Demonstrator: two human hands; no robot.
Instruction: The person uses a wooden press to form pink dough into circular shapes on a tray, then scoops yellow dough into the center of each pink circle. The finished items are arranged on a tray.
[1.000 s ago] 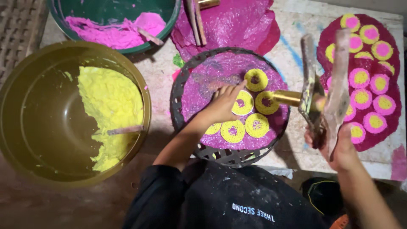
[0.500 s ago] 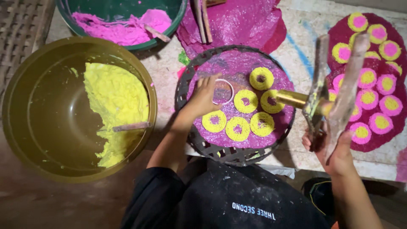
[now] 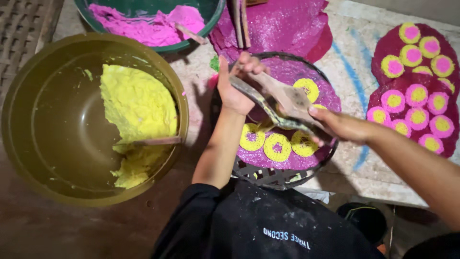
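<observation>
Both hands hold a long scoop-like tool [image 3: 282, 103] above a round tray [image 3: 268, 175] of purple paste with yellow rings: left hand [image 3: 235, 84] grips its far end, right hand [image 3: 338, 125] its near end (a yellow-paste basin [image 3: 28, 144] sits left).

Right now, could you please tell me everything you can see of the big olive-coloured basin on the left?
The olive basin is a wide, round, deep bowl, seemingly plastic, with a smooth glossy inside and a rolled rim. It stands upright on the dark floor, left of the round tray. A thick mass of yellow paste clings to its right inner wall and runs down toward the bottom; small yellow flecks dot the rest. A thin stick lies across the paste, reaching the right rim. Neither hand touches it.
</observation>
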